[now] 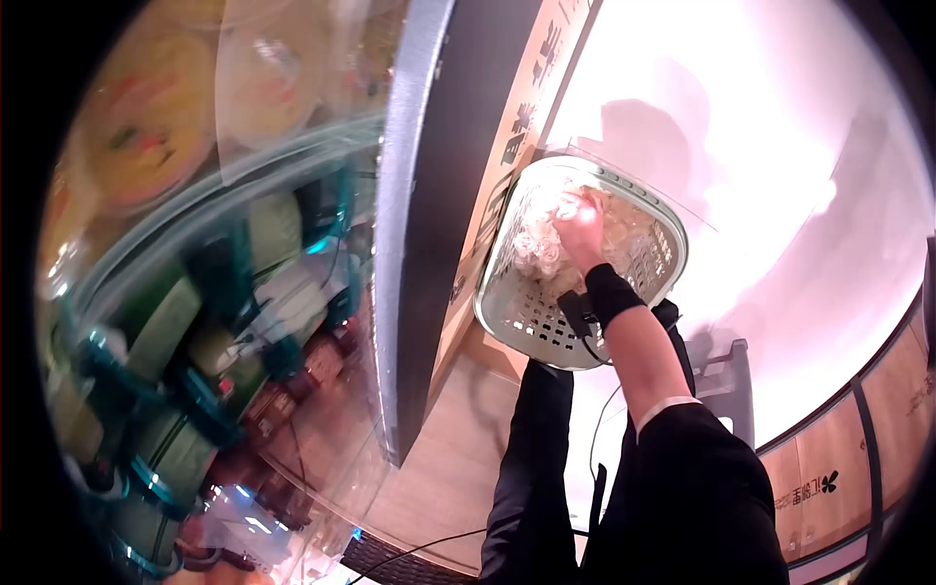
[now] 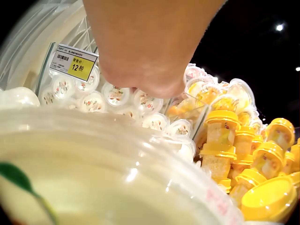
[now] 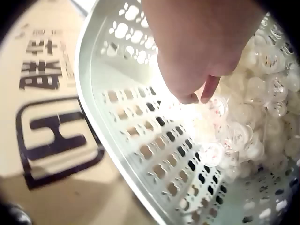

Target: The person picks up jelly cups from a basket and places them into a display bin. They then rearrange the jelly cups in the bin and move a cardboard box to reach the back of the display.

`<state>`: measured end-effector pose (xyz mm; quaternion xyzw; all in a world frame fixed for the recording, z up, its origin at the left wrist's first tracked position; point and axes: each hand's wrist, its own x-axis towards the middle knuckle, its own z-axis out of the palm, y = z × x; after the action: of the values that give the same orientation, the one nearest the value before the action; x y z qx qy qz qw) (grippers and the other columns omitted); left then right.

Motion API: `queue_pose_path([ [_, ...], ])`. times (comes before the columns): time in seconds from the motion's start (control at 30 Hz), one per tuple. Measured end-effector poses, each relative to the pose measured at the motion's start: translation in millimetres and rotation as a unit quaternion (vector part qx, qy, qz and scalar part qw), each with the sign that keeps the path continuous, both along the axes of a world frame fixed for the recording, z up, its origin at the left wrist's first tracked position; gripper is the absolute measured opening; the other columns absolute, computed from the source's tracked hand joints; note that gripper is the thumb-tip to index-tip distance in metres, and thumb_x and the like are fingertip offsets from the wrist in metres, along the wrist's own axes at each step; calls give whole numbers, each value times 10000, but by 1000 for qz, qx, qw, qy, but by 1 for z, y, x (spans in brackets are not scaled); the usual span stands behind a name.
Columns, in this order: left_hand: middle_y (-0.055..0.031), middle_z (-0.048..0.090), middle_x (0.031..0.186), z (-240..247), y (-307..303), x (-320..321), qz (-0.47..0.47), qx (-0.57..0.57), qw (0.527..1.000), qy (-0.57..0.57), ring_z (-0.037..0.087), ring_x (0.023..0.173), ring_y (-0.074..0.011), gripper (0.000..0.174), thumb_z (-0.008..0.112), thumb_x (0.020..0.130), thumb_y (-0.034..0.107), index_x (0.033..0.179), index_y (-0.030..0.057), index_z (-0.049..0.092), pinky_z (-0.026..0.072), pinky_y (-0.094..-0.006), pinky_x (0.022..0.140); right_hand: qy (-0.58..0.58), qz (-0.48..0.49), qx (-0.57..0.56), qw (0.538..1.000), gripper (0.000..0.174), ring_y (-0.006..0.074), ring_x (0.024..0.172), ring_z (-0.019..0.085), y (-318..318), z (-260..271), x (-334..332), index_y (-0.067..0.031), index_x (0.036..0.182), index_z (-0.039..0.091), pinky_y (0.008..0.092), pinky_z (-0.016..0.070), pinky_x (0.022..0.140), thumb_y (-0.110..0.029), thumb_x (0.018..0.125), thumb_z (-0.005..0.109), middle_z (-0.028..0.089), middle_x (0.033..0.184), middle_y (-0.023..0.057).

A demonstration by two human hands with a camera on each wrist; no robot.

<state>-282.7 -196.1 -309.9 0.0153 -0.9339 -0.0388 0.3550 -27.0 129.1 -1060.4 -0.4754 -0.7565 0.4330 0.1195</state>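
My right hand [image 1: 582, 219] reaches down into a pale green plastic basket [image 3: 89, 79]. Its fingers point into a heap of small clear lidded cups [image 3: 234, 136] with printed tops; one cup lies right at the fingertips. Glare washes out part of this spot, and I cannot tell whether the fingers hold a cup. My left hand [image 2: 145, 70] shows only in the left wrist view, its back turned to the camera and its fingers hidden. Beyond and below it lie similar white-lidded cups [image 2: 115, 93] in a display.
A price tag [image 2: 73, 62] stands beside the left hand. Yellow-lidded tubs [image 2: 220, 129] are stacked to the right. A large clear curved container [image 2: 93, 164] fills the foreground. The basket leans near a printed cardboard box [image 3: 44, 112], beside a dark counter edge [image 1: 429, 195].
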Motion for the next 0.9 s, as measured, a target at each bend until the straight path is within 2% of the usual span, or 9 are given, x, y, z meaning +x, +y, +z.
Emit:
queue_pose_path([
  [0.07,-156,634,1035,0,2,-1,2,7,1000,-6,637,854,-271,362,469,962,278,1148,-16,571,566,-385,719,143,-78,-577,800,433,255,1014,630,25,37,14,-86,1230,568,362,531,800,-113,805,648,582,1171,149],
  [0.23,-153,639,1014,-3,1,0,16,67,997,-19,641,828,-270,360,473,961,280,1139,-18,571,573,-385,696,231,1,-716,658,545,237,972,644,84,180,60,-43,1393,362,292,515,747,-131,900,578,557,1227,134],
  [0.43,-135,596,1109,-13,27,-1,-20,454,889,-52,618,884,-275,365,439,980,262,1239,23,534,577,-378,706,184,-17,-748,638,591,258,954,624,139,432,116,-48,1418,306,272,509,590,-124,896,572,517,1295,145],
  [0.47,-138,578,1177,-4,87,22,-25,420,904,-72,593,1012,-280,370,438,977,233,1266,21,530,540,-383,820,182,-34,-769,611,521,248,911,618,142,482,117,-37,1357,348,278,521,597,-142,897,569,514,1290,149],
  [0.5,-152,586,1196,-7,18,15,-69,-44,991,-103,568,1085,-272,383,456,957,201,1286,20,531,464,-385,940,144,102,-729,661,515,260,899,613,146,489,138,-77,1329,365,298,537,605,-199,887,598,504,1296,140],
  [0.53,-155,599,1201,-7,9,14,-64,-22,992,-110,574,1094,-284,363,474,951,194,1261,25,557,449,-389,957,195,30,-771,606,541,280,903,608,137,509,152,-138,1350,362,318,549,636,-263,886,610,484,1319,132],
  [0.63,-172,639,1166,5,6,8,-164,91,979,-86,595,1079,-329,319,490,961,241,1161,46,644,430,-410,971,176,52,-749,637,671,287,1067,525,136,625,142,-196,1414,342,355,508,808,-442,865,640,366,1427,169],
  [0.73,-154,658,1098,24,19,13,-125,120,982,-79,581,1052,-343,305,498,946,252,1082,34,662,434,-423,935,158,67,-737,653,615,284,952,547,117,700,107,-250,1432,326,211,456,482,-434,901,574,337,1461,160],
  [0.9,-126,663,978,35,3,-1,-150,148,975,-65,584,973,-320,216,548,903,203,975,38,670,430,-436,888,171,254,-733,607,638,323,1011,580,52,801,-2,-169,1443,308,283,564,546,-328,906,614,367,1436,163],
])
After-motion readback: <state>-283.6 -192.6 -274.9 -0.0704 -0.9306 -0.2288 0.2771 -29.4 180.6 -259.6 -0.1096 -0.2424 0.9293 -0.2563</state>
